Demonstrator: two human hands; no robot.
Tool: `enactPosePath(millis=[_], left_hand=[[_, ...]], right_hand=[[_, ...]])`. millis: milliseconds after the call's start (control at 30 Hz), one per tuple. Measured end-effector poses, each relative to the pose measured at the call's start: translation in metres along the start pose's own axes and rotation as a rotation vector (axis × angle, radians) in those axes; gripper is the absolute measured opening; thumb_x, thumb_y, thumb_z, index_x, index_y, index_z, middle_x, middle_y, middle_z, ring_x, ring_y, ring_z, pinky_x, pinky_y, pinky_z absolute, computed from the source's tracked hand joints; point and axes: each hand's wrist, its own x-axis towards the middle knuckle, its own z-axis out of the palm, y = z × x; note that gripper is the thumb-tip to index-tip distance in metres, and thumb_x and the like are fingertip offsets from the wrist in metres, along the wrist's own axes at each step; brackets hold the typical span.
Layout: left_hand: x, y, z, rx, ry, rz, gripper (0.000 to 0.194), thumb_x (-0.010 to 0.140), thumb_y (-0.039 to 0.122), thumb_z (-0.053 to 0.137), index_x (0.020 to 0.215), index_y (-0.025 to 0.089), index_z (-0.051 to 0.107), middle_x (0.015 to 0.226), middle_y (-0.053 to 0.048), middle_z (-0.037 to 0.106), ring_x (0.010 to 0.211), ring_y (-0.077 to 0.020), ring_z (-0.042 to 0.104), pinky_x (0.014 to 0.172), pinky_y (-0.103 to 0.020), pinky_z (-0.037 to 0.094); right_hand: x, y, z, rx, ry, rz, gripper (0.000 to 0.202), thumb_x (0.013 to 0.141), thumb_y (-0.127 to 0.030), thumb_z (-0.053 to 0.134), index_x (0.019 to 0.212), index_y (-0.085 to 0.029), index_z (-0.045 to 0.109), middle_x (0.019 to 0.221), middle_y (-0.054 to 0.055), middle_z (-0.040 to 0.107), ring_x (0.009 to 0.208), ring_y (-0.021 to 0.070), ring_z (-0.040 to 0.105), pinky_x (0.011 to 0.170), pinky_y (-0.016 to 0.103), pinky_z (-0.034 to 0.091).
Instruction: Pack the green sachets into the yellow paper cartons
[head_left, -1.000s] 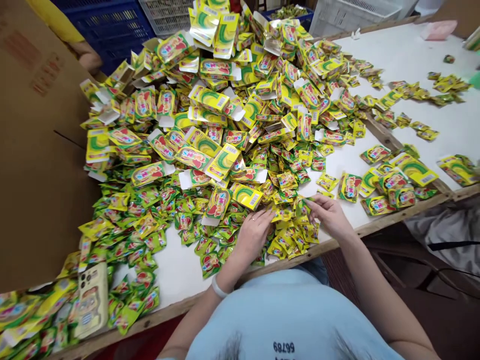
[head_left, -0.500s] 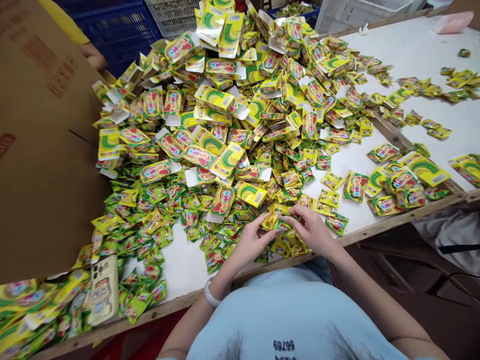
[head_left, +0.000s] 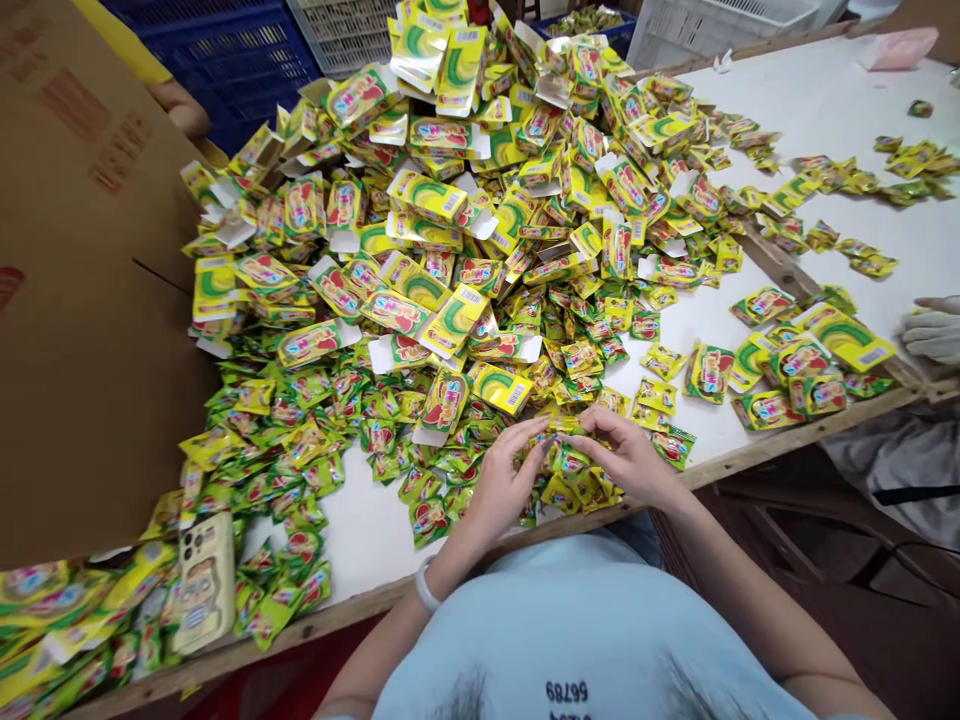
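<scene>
Pinching a yellow packet (head_left: 566, 423), left hand (head_left: 507, 476) facing right hand (head_left: 634, 462), both curled

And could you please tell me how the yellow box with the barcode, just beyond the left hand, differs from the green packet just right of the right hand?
The yellow box is clearly larger than the green packet. The yellow box has flat sides and straight edges, while the green packet looks like a small, soft wrapper. The yellow box lies on the heap; the green packet lies near the table's front edge. Both mix green with other colours.
</scene>
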Motion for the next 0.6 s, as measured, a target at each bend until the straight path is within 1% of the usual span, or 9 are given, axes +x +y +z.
enactPosePath(millis=[67, 100, 167, 233, 267, 333, 400, 500, 600], left_hand=[[0.005, -0.004, 0.007, -0.174, 0.023, -0.088, 0.039, 0.087, 0.041, 0.067, 0.118, 0.018, 0.068, 0.101, -0.010, 0.076, 0.097, -0.0241, 0.070, 0.091, -0.039, 0.055], [0.007, -0.005, 0.011, -0.257, 0.042, -0.126, 0.039, 0.083, 0.044, 0.071, 0.111, 0.017, 0.069, 0.090, -0.008, 0.076, 0.086, -0.0221, 0.071, 0.083, -0.036, 0.056], [0.009, -0.007, 0.018, -0.360, 0.124, -0.151, 0.036, 0.077, 0.048, 0.076, 0.089, 0.016, 0.067, 0.078, -0.005, 0.073, 0.075, -0.0186, 0.068, 0.073, -0.030, 0.055], [0.009, -0.007, 0.023, -0.389, 0.209, -0.137, 0.039, 0.076, 0.052, 0.076, 0.077, 0.017, 0.059, 0.073, -0.002, 0.069, 0.068, -0.0153, 0.064, 0.065, -0.025, 0.052], [0.008, -0.005, 0.025, -0.401, 0.228, -0.132, 0.040, 0.078, 0.055, 0.073, 0.077, 0.018, 0.057, 0.069, 0.000, 0.065, 0.064, -0.0137, 0.061, 0.061, -0.024, 0.050], [0.005, -0.003, 0.028, -0.435, 0.228, -0.127, 0.044, 0.082, 0.062, 0.065, 0.078, 0.020, 0.054, 0.063, 0.002, 0.059, 0.057, -0.0115, 0.055, 0.054, -0.022, 0.046], [0.004, 0.000, 0.030, -0.464, 0.219, -0.121, 0.047, 0.080, 0.065, 0.065, 0.080, 0.020, 0.054, 0.063, 0.003, 0.057, 0.057, -0.0116, 0.055, 0.054, -0.022, 0.047], [0.005, 0.003, 0.033, -0.479, 0.215, -0.129, 0.048, 0.070, 0.059, 0.079, 0.084, 0.019, 0.057, 0.073, 0.000, 0.066, 0.070, -0.0143, 0.063, 0.065, -0.024, 0.051], [0.007, 0.003, 0.034, -0.492, 0.231, -0.168, 0.045, 0.073, 0.058, 0.076, 0.081, 0.018, 0.058, 0.073, -0.001, 0.067, 0.070, -0.0138, 0.063, 0.068, -0.024, 0.051]], right_hand=[[0.001, -0.002, 0.004, 0.034, 0.017, -0.012, 0.029, 0.092, -0.043, 0.063, 0.073, -0.022, 0.056, 0.077, 0.000, 0.054, 0.074, 0.0166, 0.052, 0.069, 0.030, 0.043], [0.001, -0.001, 0.008, 0.042, 0.064, -0.012, 0.029, 0.091, -0.044, 0.063, 0.073, -0.022, 0.057, 0.080, 0.001, 0.055, 0.077, 0.0174, 0.054, 0.071, 0.030, 0.044], [0.001, 0.003, 0.017, 0.041, 0.215, -0.007, 0.030, 0.089, -0.046, 0.065, 0.073, -0.022, 0.057, 0.092, 0.004, 0.057, 0.090, 0.0202, 0.057, 0.079, 0.032, 0.046], [0.000, 0.007, 0.027, 0.043, 0.362, 0.007, 0.031, 0.089, -0.047, 0.065, 0.073, -0.022, 0.057, 0.102, 0.007, 0.057, 0.102, 0.0223, 0.056, 0.084, 0.034, 0.047], [0.000, 0.008, 0.031, 0.051, 0.401, 0.015, 0.030, 0.090, -0.046, 0.065, 0.074, -0.022, 0.056, 0.103, 0.007, 0.057, 0.102, 0.0221, 0.056, 0.083, 0.033, 0.047], [-0.001, 0.007, 0.037, 0.056, 0.420, 0.018, 0.028, 0.092, -0.044, 0.062, 0.075, -0.023, 0.054, 0.096, 0.005, 0.056, 0.092, 0.0199, 0.056, 0.075, 0.031, 0.046], [-0.001, 0.003, 0.039, 0.015, 0.421, -0.006, 0.027, 0.093, -0.040, 0.060, 0.075, -0.023, 0.051, 0.087, 0.003, 0.054, 0.082, 0.0184, 0.053, 0.069, 0.031, 0.043], [-0.001, 0.000, 0.041, -0.048, 0.426, -0.029, 0.029, 0.094, -0.039, 0.060, 0.072, -0.024, 0.047, 0.077, 0.001, 0.050, 0.073, 0.0175, 0.048, 0.063, 0.030, 0.040], [-0.001, 0.004, 0.045, 0.022, 0.417, -0.008, 0.030, 0.091, -0.042, 0.063, 0.074, -0.024, 0.046, 0.075, -0.001, 0.049, 0.070, 0.0164, 0.047, 0.063, 0.030, 0.043]])
